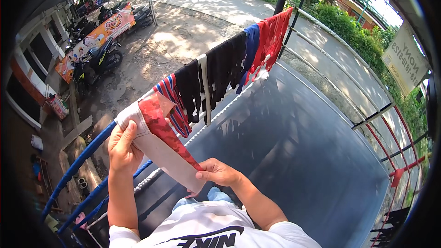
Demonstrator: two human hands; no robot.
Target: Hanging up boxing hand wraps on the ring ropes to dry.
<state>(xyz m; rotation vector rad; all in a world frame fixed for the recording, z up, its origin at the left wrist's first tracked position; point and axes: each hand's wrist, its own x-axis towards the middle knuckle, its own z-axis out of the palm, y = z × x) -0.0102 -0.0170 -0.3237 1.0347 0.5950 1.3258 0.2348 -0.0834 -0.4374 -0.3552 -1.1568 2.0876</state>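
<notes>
My left hand [125,148] grips the pale upper end of a long fabric strip [168,162], close to the top rope of a boxing ring. The strip is whitish on one face, and a red camouflage-patterned length [165,134] runs along its upper edge. At the strip's lower end, my right hand [218,172] pinches the fabric between thumb and fingers. Just beyond hang a striped red, white and blue cloth [172,103], black cloths [224,69], a narrow whitish strip [205,86], a blue cloth [250,46] and red cloths [274,38], all draped over the rope.
Blue-covered ropes [77,165] run down the left, beside a wooden plank [77,132]. The dark ring floor [282,137] spreads to the right, bordered by white and red ropes. Outside stand a motorcycle [100,58] and an orange banner [100,34]. A black corner post [281,1] rises ahead.
</notes>
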